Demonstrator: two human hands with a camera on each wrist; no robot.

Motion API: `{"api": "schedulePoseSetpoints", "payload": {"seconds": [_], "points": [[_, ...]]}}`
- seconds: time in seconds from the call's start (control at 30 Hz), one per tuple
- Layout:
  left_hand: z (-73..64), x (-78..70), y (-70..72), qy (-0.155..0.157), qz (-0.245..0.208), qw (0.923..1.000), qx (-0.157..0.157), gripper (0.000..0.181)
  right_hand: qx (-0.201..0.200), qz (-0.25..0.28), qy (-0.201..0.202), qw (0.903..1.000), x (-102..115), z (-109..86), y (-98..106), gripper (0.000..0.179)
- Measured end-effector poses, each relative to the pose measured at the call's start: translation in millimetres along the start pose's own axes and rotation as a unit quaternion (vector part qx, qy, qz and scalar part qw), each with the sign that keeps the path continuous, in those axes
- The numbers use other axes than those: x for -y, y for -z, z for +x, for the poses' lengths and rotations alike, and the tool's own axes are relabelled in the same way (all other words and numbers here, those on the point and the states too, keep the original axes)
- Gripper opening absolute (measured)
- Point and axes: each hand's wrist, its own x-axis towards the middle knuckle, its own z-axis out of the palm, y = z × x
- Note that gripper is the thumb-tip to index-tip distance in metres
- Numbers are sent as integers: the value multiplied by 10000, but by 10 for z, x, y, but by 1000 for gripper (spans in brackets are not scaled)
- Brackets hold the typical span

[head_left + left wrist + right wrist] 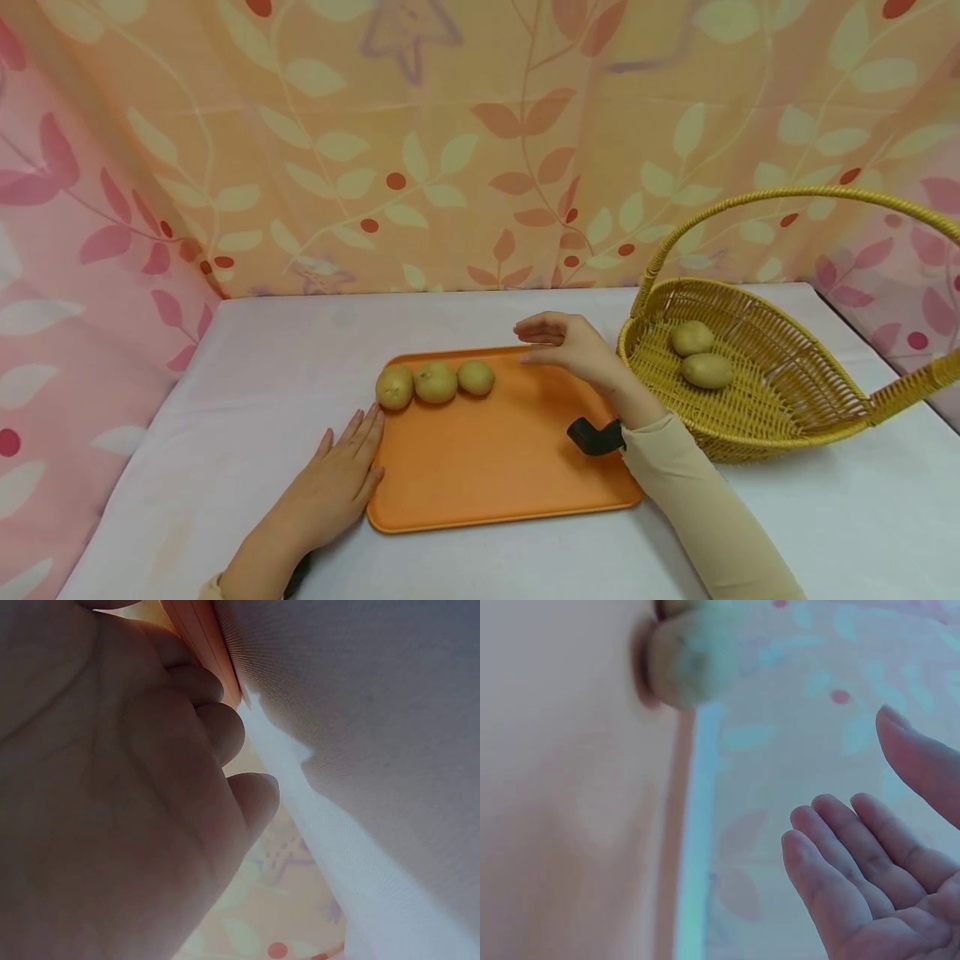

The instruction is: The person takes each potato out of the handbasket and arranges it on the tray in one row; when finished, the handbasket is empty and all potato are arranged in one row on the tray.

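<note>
An orange tray [502,450] lies on the white-covered table. Along its far left edge sit three potatoes in a row: a left one [394,387], a middle one [436,382] and a smaller right one [476,377]. My left hand [337,475] rests against the tray's left rim, fingers straight; the left wrist view has the fingers beside the orange rim [206,645]. Above the tray's far right part hovers my right hand [566,346], holding nothing. In the right wrist view its fingers [855,855] are relaxed, with a blurred potato [686,660] beyond.
A yellow wicker basket [840,387] with a tall arched handle stands right of the tray, close to my right forearm. Two potatoes lie inside it, one [692,337] behind the other [707,371]. A floral curtain [450,167] hangs behind the table.
</note>
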Motion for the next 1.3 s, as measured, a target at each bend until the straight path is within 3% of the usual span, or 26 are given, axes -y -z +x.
{"api": "schedulePoseSetpoints", "payload": {"seconds": [0.23, 0.73, 1.0, 1.3], "points": [[-5, 6, -15, -34, 26, 9999, -113, 60, -374, -101, -75, 9992, 153, -171, 210, 42], [-6, 7, -33, -27, 28, 9999, -95, 60, -966, -278, 395, 9941, 270, -604, 647, 41], [6, 3, -41, -59, 32, 9999, -116, 60, -1172, -387, 567, 9907, 229, -929, 974, 35], [2, 11, -39, -54, 22, 9998, -172, 60, -1078, -292, 459, 9927, 87, -1270, 1293, 32]]}}
